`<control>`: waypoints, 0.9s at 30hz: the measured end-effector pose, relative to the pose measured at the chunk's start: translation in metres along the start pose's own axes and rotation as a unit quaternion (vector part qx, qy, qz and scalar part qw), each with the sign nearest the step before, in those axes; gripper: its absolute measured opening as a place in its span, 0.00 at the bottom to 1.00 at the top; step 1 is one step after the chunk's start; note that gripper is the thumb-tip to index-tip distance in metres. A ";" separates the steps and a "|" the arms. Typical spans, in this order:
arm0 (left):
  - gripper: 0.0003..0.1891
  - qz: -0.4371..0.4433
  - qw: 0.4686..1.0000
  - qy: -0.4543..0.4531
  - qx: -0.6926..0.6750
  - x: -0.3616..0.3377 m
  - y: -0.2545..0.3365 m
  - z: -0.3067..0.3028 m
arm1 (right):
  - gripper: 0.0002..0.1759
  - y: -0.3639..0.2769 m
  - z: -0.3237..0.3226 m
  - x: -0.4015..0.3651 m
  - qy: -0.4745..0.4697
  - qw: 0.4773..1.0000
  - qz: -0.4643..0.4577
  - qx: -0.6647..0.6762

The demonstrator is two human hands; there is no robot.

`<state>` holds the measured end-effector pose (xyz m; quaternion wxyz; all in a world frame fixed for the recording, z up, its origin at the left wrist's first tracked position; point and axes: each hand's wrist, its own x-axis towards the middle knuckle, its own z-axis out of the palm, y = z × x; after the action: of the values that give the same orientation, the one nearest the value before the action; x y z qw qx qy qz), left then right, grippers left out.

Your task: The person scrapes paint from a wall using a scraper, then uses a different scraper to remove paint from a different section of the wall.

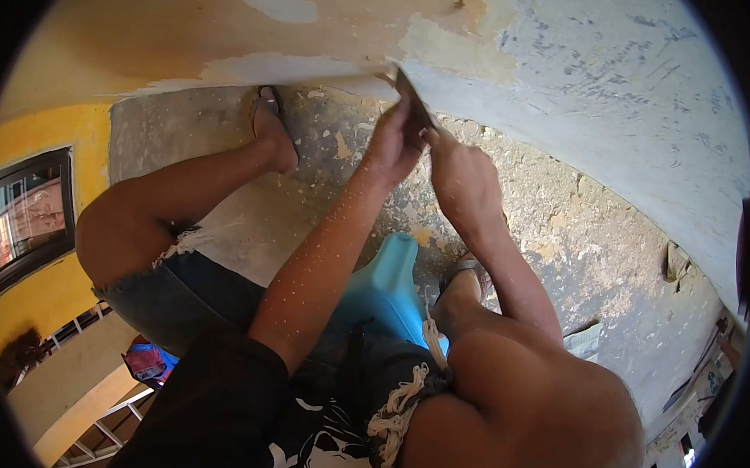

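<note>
Close in front of the patchy wall, my two hands are together. My right hand is closed around a dark, flat scraper blade, which slants up and to the left. Just left of the blade is my left hand, its fingers curled and partly hidden behind it. A thin, blurred light piece shows above those fingers, too unclear to name. White specks dot my left forearm. The wall has tan, brown and pale whitish areas.
Below the hands, a blue plastic stool stands between my legs on the flaking, debris-strewn floor. My sandalled feet are near the wall. A dark-framed window is in the yellow wall at left; a red-and-blue bag lies below.
</note>
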<state>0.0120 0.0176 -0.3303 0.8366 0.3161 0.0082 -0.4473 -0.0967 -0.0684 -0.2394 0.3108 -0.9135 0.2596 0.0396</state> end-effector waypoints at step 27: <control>0.11 -0.025 0.996 0.077 -0.027 -0.005 0.009 -0.009 | 0.16 0.001 0.046 0.010 -0.016 1.000 0.008 0.004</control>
<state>0.0186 0.0295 -0.3308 0.8303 0.3267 0.0919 -0.4420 -0.0847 -0.0465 -0.2795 0.3182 -0.9093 0.2621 0.0560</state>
